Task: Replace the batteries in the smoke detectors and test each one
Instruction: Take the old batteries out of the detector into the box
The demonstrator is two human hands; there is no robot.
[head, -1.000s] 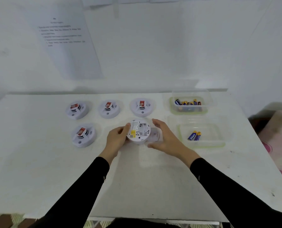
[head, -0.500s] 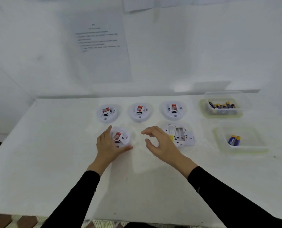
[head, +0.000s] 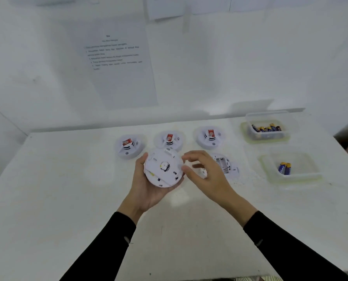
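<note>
Holding a smoke detector (head: 163, 169) with its back side up above the table (head: 67, 199), my left hand (head: 148, 191) is curling around it from below. My right hand (head: 207, 175) is hovering at its right rim with fingers loosely bent; I cannot tell if it is gripping. An opened detector (head: 223, 165) is lying on the table just behind that hand.

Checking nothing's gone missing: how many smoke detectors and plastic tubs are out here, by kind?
Face-up smoke detectors: 3
Held smoke detector, back up, in the left hand: 1
Opened smoke detector, lying back up: 1
Plastic tubs: 2
Total: 7
</note>
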